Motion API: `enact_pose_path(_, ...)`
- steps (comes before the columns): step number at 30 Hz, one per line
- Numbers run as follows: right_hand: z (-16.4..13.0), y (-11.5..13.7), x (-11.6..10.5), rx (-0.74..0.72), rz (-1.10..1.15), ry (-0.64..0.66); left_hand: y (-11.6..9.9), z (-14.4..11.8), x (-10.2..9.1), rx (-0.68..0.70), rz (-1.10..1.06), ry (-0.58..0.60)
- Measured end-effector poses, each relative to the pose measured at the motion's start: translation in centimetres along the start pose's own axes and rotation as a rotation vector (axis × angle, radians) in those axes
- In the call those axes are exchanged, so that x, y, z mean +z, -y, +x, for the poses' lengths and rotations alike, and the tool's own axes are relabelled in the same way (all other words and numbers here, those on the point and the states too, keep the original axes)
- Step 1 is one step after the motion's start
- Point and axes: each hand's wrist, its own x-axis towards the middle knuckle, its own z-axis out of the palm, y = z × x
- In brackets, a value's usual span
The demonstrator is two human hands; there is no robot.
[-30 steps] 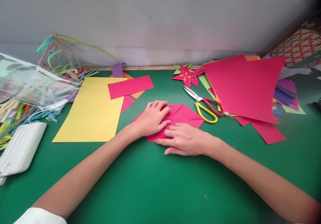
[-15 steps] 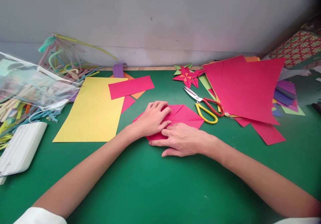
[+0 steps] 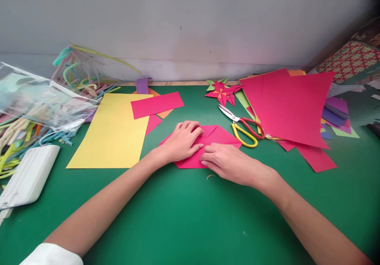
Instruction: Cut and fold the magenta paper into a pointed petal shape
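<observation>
Both hands press folded pink paper (image 3: 218,135) flat.

This looks like a paper craft workplace. A green table (image 3: 178,217) stands against a plain grey wall (image 3: 190,19), and on it lie coloured paper sheets (image 3: 291,106), scissors (image 3: 242,124), a folded paper star (image 3: 221,92) and a bag of straws (image 3: 38,98).
</observation>
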Motion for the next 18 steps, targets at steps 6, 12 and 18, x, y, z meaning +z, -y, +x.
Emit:
enact_pose_path(6,0.2,0.2,1.8,-0.018,-0.081,-0.079,1.5,0.5,-1.8,0.001,-0.160,0.011)
enact_pose_path(12,0.6,0.1,3.8,-0.102,-0.233,-0.144,1.8,0.3,-1.5,-0.143,0.114,-0.135)
enact_pose_path(18,-0.2,-1.0,3.4,-0.234,-0.254,-0.170,0.9,0.1,-1.7,-0.126,0.242,-0.116)
